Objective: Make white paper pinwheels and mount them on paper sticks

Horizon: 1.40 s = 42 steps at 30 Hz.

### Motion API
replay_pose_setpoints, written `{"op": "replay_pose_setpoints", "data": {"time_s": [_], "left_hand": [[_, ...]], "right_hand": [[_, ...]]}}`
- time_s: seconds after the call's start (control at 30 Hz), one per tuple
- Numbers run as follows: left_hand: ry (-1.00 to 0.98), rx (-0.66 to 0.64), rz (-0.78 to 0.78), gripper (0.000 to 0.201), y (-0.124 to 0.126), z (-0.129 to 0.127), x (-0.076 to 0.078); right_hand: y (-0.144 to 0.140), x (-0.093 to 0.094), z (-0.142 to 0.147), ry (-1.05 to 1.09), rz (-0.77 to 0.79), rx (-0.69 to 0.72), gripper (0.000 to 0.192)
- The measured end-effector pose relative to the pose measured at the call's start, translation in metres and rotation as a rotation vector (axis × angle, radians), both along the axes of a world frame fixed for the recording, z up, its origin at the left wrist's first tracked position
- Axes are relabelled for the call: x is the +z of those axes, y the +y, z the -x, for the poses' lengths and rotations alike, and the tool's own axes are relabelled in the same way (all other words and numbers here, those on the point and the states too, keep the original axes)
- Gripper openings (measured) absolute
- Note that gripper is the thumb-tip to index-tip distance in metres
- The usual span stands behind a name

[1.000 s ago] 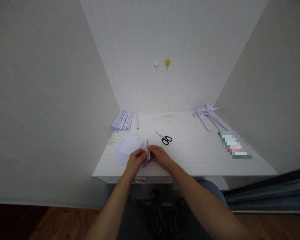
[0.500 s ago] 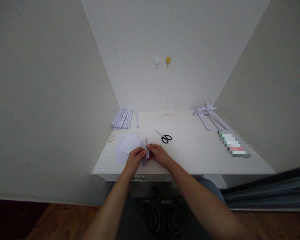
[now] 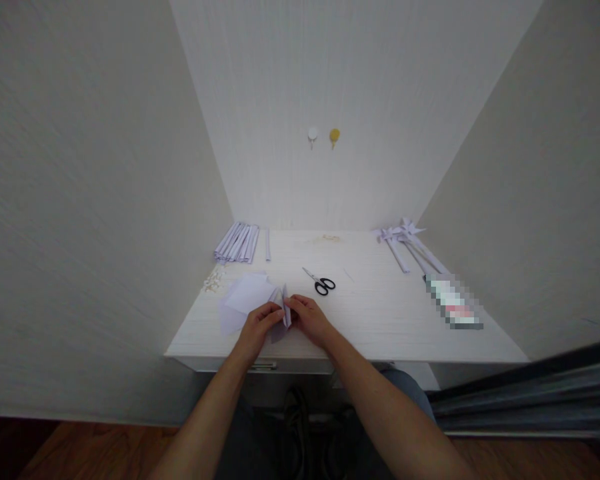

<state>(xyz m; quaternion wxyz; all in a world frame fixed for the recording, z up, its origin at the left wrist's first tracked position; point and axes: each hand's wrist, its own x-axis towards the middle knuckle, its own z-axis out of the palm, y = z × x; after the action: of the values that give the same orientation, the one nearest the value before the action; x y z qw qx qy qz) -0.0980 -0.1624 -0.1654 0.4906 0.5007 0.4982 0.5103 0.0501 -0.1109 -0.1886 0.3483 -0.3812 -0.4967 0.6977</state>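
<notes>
Both of my hands meet near the front edge of a white desk (image 3: 380, 320). My left hand (image 3: 257, 327) and my right hand (image 3: 307, 319) pinch a small folded piece of pale lilac paper (image 3: 283, 313) between their fingertips, holding it on edge just above the desk. Flat sheets of the same paper (image 3: 243, 299) lie just left of my left hand. Black-handled scissors (image 3: 320, 283) rest a short way beyond my right hand.
A bundle of rolled paper sticks (image 3: 237, 243) lies at the back left, with small white bits (image 3: 211, 281) in front of it. Paper pinwheels on sticks (image 3: 405, 243) lie at the back right beside a blurred packet (image 3: 453, 301). Two hooks (image 3: 323, 136) hang on the wall.
My hands have kept the same pinch on the folded paper, working it slightly. The view has shifted, so everything sits a little lower and to the left.
</notes>
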Motion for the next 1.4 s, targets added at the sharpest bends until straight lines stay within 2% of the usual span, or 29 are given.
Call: {"op": "replay_pose_setpoints", "data": {"time_s": [0.17, 0.27, 0.37, 0.43, 0.53, 0.6, 0.67, 0.73, 0.8, 0.87, 0.93, 1.0, 1.07, 1.1, 1.2, 1.27, 1.4], "left_hand": [[0.031, 0.035, -0.018, 0.021, -0.002, -0.005, 0.004], [0.08, 0.087, -0.061, 0.019, -0.011, -0.002, 0.016], [0.139, 0.148, -0.135, 0.018, -0.032, 0.017, 0.034], [0.189, 0.211, -0.19, 0.015, -0.05, 0.036, 0.045], [0.483, 0.398, -0.325, 0.012, -0.078, 0.066, 0.052], [0.605, 0.49, -0.369, 0.014, -0.094, 0.079, 0.052], [0.668, 0.593, -0.392, 0.017, -0.106, 0.085, 0.05], [0.704, 0.671, -0.399, 0.02, -0.114, 0.085, 0.05], [0.728, 0.709, -0.399, 0.021, -0.121, 0.082, 0.051], [0.747, 0.744, -0.426, 0.022, -0.126, 0.079, 0.054], [0.771, 0.787, -0.494, 0.022, -0.13, 0.076, 0.06], [0.81, 0.83, -0.595, 0.02, -0.134, 0.071, 0.068], [0.856, 0.847, -0.71, 0.015, -0.137, 0.065, 0.08], [0.882, 0.844, -0.778, 0.012, -0.138, 0.061, 0.087], [0.943, 0.795, -1.015, 0.017, -0.144, 0.044, 0.111], [0.969, 0.743, -1.149, 0.024, -0.149, 0.028, 0.126], [0.982, 0.633, -1.323, 0.034, -0.165, -0.008, 0.152]], "right_hand": [[-0.001, 0.004, 0.0, -0.128, -0.016, -0.054, 0.032], [-0.007, 0.009, -0.015, -0.239, -0.057, -0.104, 0.03], [-0.018, 0.018, -0.047, -0.35, -0.118, -0.174, 0.022], [-0.025, 0.029, -0.067, -0.402, -0.177, -0.227, 0.026], [-0.029, 0.047, -0.076, -0.422, -0.244, -0.264, 0.035], [-0.025, 0.057, -0.06, -0.412, -0.263, -0.25, 0.033], [-0.017, 0.063, -0.032, -0.411, -0.254, -0.211, 0.03], [-0.007, 0.065, 0.001, -0.426, -0.229, -0.179, 0.026], [0.001, 0.063, 0.028, -0.447, -0.207, -0.159, 0.029], [0.005, 0.063, 0.043, -0.464, -0.194, -0.157, 0.029], [0.002, 0.068, 0.044, -0.457, -0.191, -0.171, 0.03], [-0.01, 0.079, 0.032, -0.413, -0.205, -0.185, 0.029], [-0.034, 0.099, 0.012, -0.329, -0.247, -0.19, 0.026], [-0.051, 0.111, 0.0, -0.276, -0.279, -0.191, 0.03], [-0.11, 0.147, -0.035, -0.112, -0.401, -0.196, 0.062], [-0.15, 0.165, -0.052, 0.012, -0.581, -0.169, 0.067], [-0.209, 0.182, -0.075, -0.086, -0.95, -0.261, 0.052]]}}
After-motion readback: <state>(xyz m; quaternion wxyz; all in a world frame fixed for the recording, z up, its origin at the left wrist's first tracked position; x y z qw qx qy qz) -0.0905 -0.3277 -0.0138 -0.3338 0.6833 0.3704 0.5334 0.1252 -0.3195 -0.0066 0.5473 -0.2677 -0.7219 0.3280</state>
